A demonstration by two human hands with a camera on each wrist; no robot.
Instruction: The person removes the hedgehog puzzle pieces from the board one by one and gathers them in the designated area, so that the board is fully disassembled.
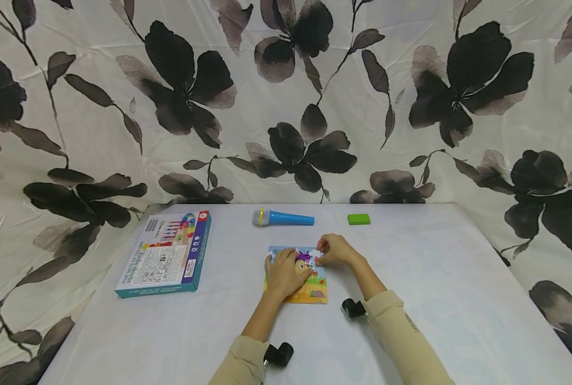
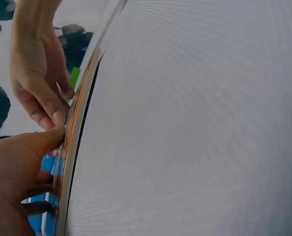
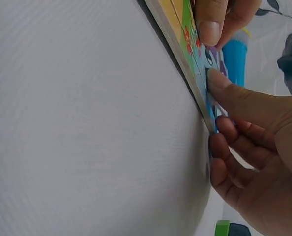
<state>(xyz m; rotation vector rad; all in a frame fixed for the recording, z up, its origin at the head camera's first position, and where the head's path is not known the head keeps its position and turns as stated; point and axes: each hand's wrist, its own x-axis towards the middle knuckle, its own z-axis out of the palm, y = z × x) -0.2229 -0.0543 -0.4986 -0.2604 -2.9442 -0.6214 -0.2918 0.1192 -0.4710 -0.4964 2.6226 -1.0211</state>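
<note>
A colourful cartoon jigsaw puzzle (image 1: 313, 293) lies flat on the white table, with a purple-haired figure, red flowers and a yellow lower strip. My left hand (image 1: 286, 275) rests on its left and middle part, fingers spread and thumb pointing right. At the upper right corner, my right hand (image 1: 337, 250) pinches what looks like a puzzle piece between thumb and fingers. In the right wrist view the right thumb (image 3: 224, 86) lies over the picture near the board's edge, the other fingers curled beside it. The piece's outline is mostly hidden.
A blue toy microphone (image 1: 290, 218) lies behind the puzzle. To its right is a small green block (image 1: 359, 219). A large flat box (image 1: 162, 254) with printed text lies at the left of the table (image 1: 435, 278). A flower-patterned cloth (image 1: 247, 117) hangs behind.
</note>
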